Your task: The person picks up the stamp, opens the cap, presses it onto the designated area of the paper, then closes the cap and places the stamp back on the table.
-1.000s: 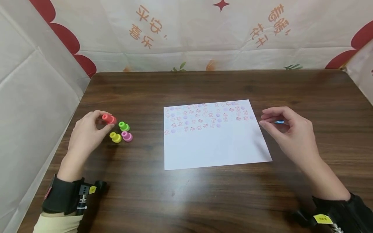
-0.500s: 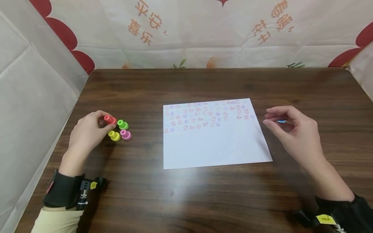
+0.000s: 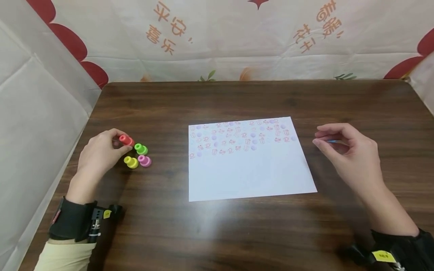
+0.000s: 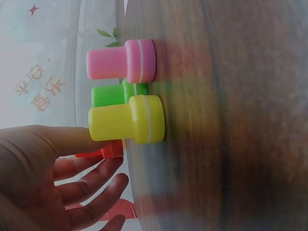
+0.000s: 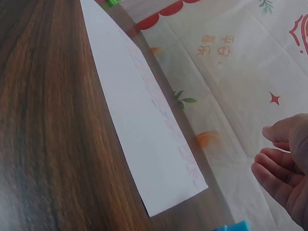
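In the head view, my left hand [image 3: 100,152] has thumb and fingertips around a red stamp [image 3: 127,140], pinching it. Beside it stand a green stamp [image 3: 141,149], a yellow stamp [image 3: 131,162] and a pink stamp [image 3: 144,161]. The left wrist view shows the yellow stamp [image 4: 127,120] in front, partly covering the red stamp [image 4: 113,149]. To the right of the paper, my right hand [image 3: 352,158] hovers with loosely bent fingers. A blue thing [image 3: 333,141] shows through its finger gap; only a blue end [image 5: 236,226] appears in the right wrist view, apart from the fingers.
White paper [image 3: 251,173] lies mid-table, its far part covered in rows of small red and purple stamp prints. The dark wooden table [image 3: 203,241] meets a white printed cloth [image 3: 230,37] at the back. Another white sheet [image 3: 40,113] hangs at the left.
The red stamp in my left hand has shifted slightly closer to the green one. My right hand has drifted right, away from the paper. The head view has tilted a little.
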`<state>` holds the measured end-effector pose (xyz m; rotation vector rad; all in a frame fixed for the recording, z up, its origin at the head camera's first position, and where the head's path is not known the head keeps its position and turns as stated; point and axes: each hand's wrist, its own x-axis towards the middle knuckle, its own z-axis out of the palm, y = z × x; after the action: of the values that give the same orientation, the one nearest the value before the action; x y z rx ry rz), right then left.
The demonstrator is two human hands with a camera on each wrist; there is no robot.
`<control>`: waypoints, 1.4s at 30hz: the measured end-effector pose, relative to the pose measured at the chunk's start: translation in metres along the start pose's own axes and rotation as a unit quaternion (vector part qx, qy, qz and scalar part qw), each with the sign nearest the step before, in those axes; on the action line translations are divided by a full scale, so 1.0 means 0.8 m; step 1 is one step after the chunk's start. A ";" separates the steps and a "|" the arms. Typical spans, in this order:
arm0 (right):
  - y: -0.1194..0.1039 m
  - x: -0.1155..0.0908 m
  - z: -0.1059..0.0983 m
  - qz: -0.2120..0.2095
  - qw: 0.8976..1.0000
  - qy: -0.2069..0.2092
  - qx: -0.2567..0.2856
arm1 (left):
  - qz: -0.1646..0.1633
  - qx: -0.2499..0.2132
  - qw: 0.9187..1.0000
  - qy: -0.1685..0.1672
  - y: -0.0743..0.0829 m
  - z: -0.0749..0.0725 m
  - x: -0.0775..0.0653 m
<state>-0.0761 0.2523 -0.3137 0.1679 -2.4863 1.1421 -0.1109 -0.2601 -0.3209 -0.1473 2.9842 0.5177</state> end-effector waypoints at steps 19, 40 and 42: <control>0.018 0.006 -0.011 0.020 1.000 0.013 -0.001 | 0.006 0.004 0.999 -0.046 -0.011 0.005 0.008; 0.037 0.005 -0.035 0.041 0.997 0.035 -0.058 | 0.056 -0.023 0.997 0.057 0.012 -0.030 -0.044; 0.038 0.007 -0.037 0.043 0.997 0.033 -0.063 | 0.063 -0.027 0.995 0.066 0.018 -0.033 -0.049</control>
<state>-0.0802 0.2945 -0.3152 -0.0116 -2.5190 1.0022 -0.0766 -0.2523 -0.2865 0.0026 3.1252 0.6249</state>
